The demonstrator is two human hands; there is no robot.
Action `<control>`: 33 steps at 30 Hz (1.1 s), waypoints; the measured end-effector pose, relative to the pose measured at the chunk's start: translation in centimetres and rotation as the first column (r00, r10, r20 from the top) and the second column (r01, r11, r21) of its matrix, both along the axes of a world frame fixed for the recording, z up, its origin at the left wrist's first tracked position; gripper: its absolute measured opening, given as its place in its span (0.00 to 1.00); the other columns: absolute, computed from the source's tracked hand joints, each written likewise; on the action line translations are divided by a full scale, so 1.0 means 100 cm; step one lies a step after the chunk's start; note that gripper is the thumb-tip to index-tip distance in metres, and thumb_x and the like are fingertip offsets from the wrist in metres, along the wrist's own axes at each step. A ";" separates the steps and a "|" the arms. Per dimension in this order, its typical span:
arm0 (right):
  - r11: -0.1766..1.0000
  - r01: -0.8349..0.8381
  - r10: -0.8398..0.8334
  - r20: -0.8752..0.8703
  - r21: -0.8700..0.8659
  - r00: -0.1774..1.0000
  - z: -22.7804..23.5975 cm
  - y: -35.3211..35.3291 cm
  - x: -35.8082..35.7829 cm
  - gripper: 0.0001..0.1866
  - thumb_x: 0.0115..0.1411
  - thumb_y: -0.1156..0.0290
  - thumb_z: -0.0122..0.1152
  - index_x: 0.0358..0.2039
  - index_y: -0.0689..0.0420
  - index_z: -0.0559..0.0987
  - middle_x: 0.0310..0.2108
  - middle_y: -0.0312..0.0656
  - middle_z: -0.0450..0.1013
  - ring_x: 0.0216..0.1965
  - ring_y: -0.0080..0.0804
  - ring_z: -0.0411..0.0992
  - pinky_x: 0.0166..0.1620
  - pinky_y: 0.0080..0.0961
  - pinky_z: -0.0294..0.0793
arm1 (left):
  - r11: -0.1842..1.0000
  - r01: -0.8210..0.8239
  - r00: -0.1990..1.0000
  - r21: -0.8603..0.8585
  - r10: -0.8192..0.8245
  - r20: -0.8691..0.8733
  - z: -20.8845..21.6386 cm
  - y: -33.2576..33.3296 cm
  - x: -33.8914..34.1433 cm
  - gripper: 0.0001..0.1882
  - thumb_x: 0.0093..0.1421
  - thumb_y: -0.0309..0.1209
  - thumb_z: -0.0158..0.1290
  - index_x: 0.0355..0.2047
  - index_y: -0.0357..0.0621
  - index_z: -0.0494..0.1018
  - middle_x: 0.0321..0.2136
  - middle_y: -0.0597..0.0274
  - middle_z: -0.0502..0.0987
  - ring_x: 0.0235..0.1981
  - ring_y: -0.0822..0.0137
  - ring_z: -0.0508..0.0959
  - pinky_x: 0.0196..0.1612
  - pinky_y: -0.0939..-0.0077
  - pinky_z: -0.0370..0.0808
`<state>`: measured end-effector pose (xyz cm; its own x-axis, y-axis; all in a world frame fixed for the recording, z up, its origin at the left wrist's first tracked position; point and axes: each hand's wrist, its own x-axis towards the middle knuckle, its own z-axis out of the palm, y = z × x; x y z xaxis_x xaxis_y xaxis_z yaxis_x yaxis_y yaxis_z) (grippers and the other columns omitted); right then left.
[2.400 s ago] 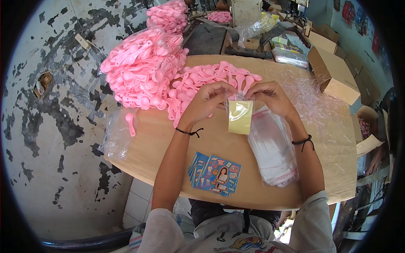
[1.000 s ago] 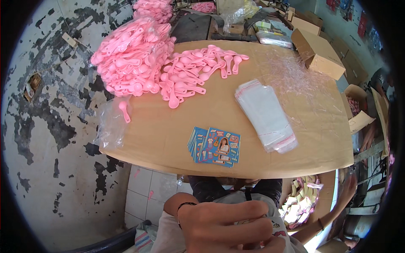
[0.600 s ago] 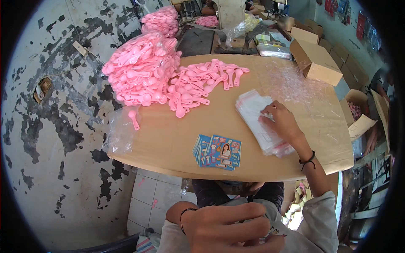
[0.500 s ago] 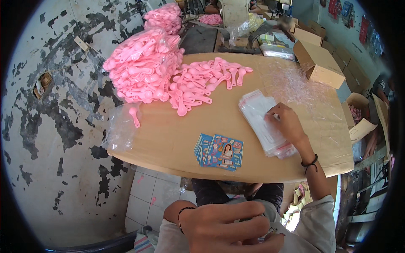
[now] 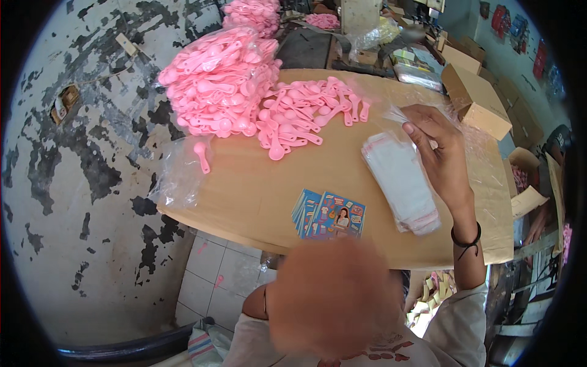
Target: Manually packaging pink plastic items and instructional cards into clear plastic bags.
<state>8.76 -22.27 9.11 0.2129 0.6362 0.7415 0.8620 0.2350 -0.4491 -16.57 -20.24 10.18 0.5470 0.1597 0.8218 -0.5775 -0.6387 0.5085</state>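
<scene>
Right hand (image 5: 441, 153) above bag stack (image 5: 400, 180), seemingly pinching clear bag (image 5: 396, 114)

Bright, even daylight is seen across the scene; shadows are soft and faint. Mild glare is noted on the clear plastic far right. Strong fisheye bending is seen at the rim, with a black vignette around it. The left hand (image 5: 333, 300), very near the lens, is rendered as a heavy blur; the table (image 5: 257, 196) is sharp.

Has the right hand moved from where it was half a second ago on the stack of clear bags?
Yes. The right hand has lifted off the stack of clear bags and gone toward the table's far side, pinching one clear bag.
</scene>
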 end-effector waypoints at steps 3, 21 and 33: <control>0.997 -0.074 0.078 0.122 -0.036 0.989 0.000 0.017 -0.018 0.12 0.56 0.75 0.63 0.41 0.53 0.83 0.44 0.46 0.74 0.37 0.41 0.76 0.41 0.31 0.76 | 0.788 -0.570 0.815 -0.234 0.579 -0.035 -0.026 0.057 0.051 0.17 0.61 0.28 0.55 0.49 0.34 0.70 0.34 0.53 0.76 0.37 0.60 0.77 0.46 0.72 0.72; 0.731 -0.519 0.229 -0.556 -0.444 0.799 -0.085 0.091 0.004 0.12 0.67 0.65 0.54 0.35 0.61 0.78 0.18 0.30 0.68 0.19 0.14 0.64 0.22 0.15 0.63 | 0.690 -0.502 0.839 -0.522 0.243 -0.487 -0.136 0.174 0.056 0.21 0.70 0.41 0.43 0.44 0.33 0.74 0.39 0.61 0.74 0.44 0.74 0.70 0.48 0.79 0.66; 0.890 -0.076 0.153 0.139 -0.449 0.978 -0.083 0.074 0.026 0.13 0.60 0.64 0.59 0.39 0.62 0.78 0.31 0.47 0.74 0.34 0.42 0.73 0.40 0.34 0.72 | 0.544 -0.461 0.888 -0.702 0.277 -0.368 -0.120 0.169 0.040 0.28 0.69 0.49 0.42 0.41 0.32 0.77 0.26 0.62 0.78 0.32 0.73 0.77 0.40 0.80 0.71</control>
<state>11.39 -14.89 0.86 0.0174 0.9169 0.3988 0.9119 0.1491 -0.3825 -12.62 -3.31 -1.82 0.4165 0.8895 0.1881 -0.2155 -0.1044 0.9709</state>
